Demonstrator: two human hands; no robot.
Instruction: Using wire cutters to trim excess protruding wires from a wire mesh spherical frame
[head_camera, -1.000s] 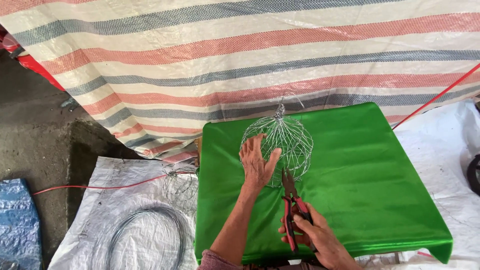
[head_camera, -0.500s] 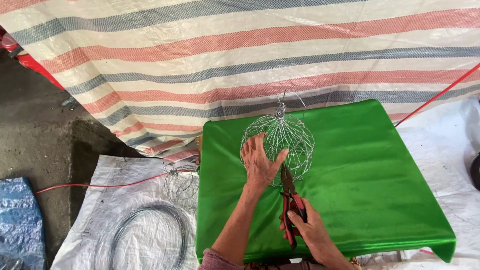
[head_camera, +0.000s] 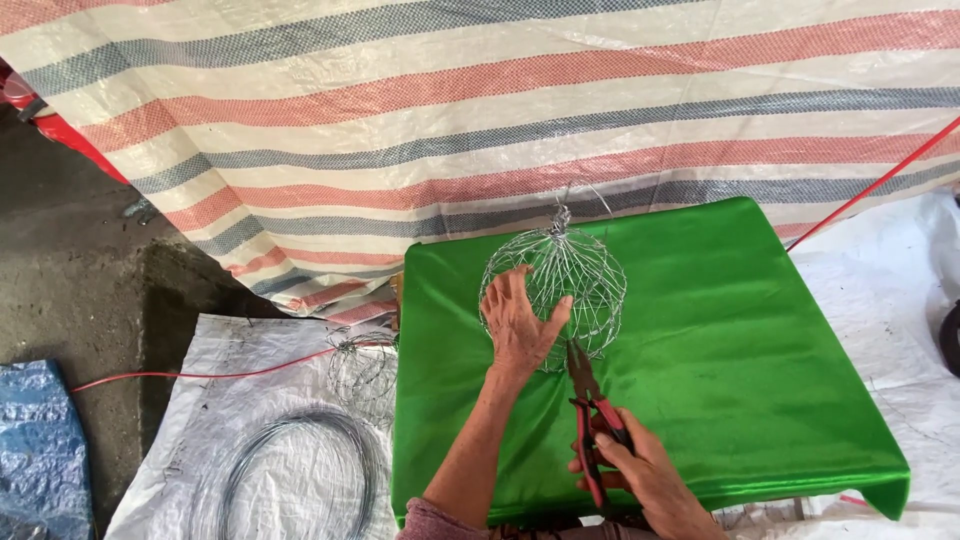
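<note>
Pressing flat against the near side of a round wire cage (head_camera: 562, 290), the left hand (head_camera: 520, 325) has its fingers spread open over the mesh, palm down, gripping nothing that shows. The cage sits on the far half of a green cloth-covered table (head_camera: 720, 370), its wires gathered into a twisted knot at the top, and the thin strands blur into the cloth where they meet it, so the base is hard to make out. The right hand (head_camera: 640, 475) is wrapped closed around the red handles of a pair of pliers (head_camera: 592, 425), whose dark nose points up to the cage's lower edge just beside the left palm; whether the tip actually bites a wire cannot be told. The right wrist runs off the bottom of the frame. Behind the table hangs a striped tarp (head_camera: 480, 110). To the left, on a white woven sheet (head_camera: 190, 420), lies a coil of grey wire (head_camera: 290, 470), partly cut off below, and a second, looser wire tangle (head_camera: 362, 365) sits near the table's edge, with a red cord (head_camera: 200, 375) running to it.
</note>
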